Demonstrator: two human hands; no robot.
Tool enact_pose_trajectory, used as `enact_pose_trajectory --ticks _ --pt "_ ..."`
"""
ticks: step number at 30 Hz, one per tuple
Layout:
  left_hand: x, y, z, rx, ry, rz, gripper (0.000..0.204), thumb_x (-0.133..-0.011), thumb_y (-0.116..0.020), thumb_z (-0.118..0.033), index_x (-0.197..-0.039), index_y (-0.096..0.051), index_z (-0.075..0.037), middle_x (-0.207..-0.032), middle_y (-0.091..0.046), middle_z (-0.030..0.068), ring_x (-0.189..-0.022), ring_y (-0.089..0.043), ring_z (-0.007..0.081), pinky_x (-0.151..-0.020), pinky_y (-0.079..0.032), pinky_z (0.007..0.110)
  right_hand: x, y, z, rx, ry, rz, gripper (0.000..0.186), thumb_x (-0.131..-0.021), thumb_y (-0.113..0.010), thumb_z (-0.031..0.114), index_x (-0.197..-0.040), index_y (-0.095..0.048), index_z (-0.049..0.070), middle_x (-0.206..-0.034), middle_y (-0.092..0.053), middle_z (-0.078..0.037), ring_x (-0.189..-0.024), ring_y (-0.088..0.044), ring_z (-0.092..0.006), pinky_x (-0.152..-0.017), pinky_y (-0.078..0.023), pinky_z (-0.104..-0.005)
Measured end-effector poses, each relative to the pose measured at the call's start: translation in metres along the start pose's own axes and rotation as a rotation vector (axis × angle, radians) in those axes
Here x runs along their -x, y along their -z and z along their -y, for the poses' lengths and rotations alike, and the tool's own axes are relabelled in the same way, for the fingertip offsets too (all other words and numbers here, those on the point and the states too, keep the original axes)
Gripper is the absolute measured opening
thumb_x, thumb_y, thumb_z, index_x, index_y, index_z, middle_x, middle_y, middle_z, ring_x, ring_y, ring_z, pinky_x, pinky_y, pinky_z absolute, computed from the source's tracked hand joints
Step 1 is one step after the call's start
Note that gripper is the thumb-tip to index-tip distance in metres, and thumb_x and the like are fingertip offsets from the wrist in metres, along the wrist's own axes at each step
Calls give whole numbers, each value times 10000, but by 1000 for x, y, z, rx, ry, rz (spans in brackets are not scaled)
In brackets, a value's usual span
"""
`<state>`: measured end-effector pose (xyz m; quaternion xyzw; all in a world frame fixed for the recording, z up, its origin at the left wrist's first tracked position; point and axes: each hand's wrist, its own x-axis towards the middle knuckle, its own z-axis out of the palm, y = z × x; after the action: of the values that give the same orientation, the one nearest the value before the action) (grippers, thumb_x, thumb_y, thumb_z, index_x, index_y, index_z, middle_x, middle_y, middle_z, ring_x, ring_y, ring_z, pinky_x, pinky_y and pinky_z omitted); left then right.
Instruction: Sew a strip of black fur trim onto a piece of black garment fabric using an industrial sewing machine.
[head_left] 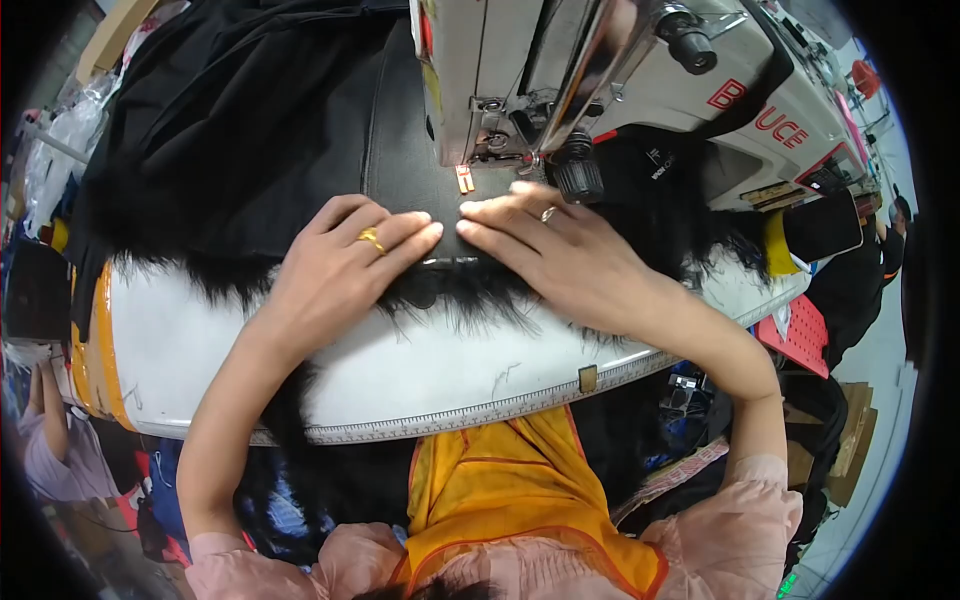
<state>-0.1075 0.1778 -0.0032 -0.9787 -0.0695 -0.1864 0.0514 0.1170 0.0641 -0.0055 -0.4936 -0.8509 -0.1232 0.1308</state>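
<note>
Left hand (345, 255): flat, fingers extended together, pressing down on the black fabric (400, 160); grips nothing.
Right hand (545, 245): flat likewise, fingertips meeting the left's, pressing the same piece.
Black fabric: on white table (400, 370), just before the sewing machine (600, 80) needle.
Fur trim (470, 295): black, along the fabric's near edge, under both palms.
</note>
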Motion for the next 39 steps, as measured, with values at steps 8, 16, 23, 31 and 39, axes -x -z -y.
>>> enact_pose_trajectory --ticks 8,16,23,31,39 --pt "9 -7 9 53 30 -77 221 -711 -615 -90 -921 -671 -50 -984 -650 35 -959 -637 184 -883 -524 322 0 -25 -5 37 24 -47 415 -756 -575 114 -1168 -619 140 -1209 -595 67 -944 -560 -101 -658 -536 -189" --pt "-16 -17 21 -14 -59 -105 277 -726 -586 -127 -980 -692 -98 -1048 -657 -25 -910 -635 162 -776 -534 273 -1 -13 -29 -23 -44 65 524 -818 -497 86 -1310 -536 263 -1344 -527 66 -917 -572 -130 -741 -498 -238" --pt "-5 -15 14 95 -41 -116 294 -693 -611 -122 -971 -706 -103 -1018 -659 -14 -898 -643 166 -776 -545 274 5 -10 -33 -71 -71 262 571 -825 -485 43 -1314 -523 336 -1409 -469 48 -1021 -604 -169 -828 -514 -262" --pt "-30 -28 29 1 -157 -177 270 -694 -632 -111 -954 -703 -90 -947 -653 -15 -891 -630 145 -774 -526 268 17 -5 -51 -67 -141 -49 236 -725 -591 117 -931 -690 180 -975 -635 111 -884 -557 -164 -669 -535 -240" --pt "-32 -37 31 -10 -170 -216 260 -699 -627 -111 -945 -709 -95 -956 -668 -20 -876 -620 151 -775 -512 266 18 -4 -51 -36 -152 -83 193 -708 -615 100 -879 -694 142 -930 -629 94 -876 -555 -157 -669 -523 -230"
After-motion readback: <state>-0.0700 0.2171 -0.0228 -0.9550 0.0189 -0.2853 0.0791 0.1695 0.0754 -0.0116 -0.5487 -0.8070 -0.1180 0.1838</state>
